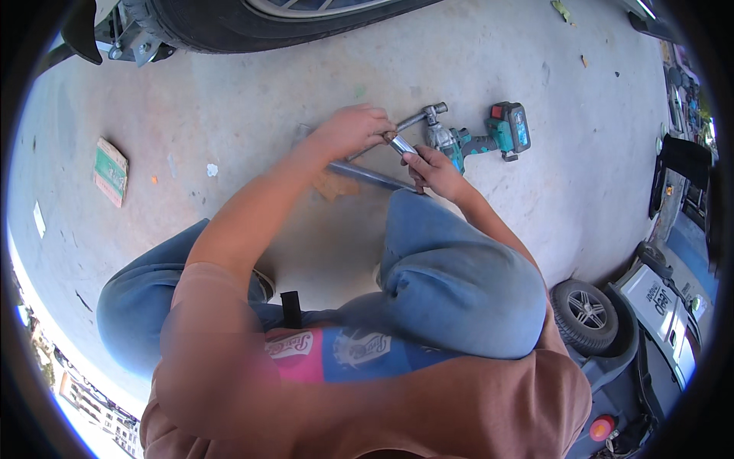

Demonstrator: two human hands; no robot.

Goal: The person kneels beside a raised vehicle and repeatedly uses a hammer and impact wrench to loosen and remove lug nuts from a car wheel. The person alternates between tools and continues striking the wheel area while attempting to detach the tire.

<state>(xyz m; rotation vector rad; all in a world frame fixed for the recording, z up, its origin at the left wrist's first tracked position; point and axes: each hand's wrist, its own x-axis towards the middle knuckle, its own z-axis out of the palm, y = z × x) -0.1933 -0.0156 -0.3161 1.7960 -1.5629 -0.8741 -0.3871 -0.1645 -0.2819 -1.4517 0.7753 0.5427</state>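
Pale concrete ground (252, 92) carries nearly everything here, and at its lower right edge stands a light-coloured vehicle (657, 298), with a spoked wheel (585, 314) beside its dark fender. A big black tyre (222, 30) crosses the ground's upper edge, left of the middle. The person squats with both knees in blue jeans (466, 283) spread wide, arms reaching forward between and over them. Ahead of the right knee, toward the middle of the ground, lies a teal and black cordless power tool (482, 144), its battery end pointing toward the right edge. A grey metal pipe (371, 176) slants over a piece of brown cardboard (334, 185) and ends near that knee. A green and white flattened box (112, 172) rests toward the left edge. The right hand (438, 173) holds a chrome socket (402, 145), its thumb and fingers closed around the lower part while the upper end sticks out past them. The left hand (354, 128) curls its fingertips narrowly at that upper end; whether they grip it or only touch it cannot be told. Just beyond, a slim metal bar (413, 120) with a wider head slants past the left fingertips. A small white scrap (212, 170) lies left of the left forearm, and a tiny orange scrap (154, 180) farther left.
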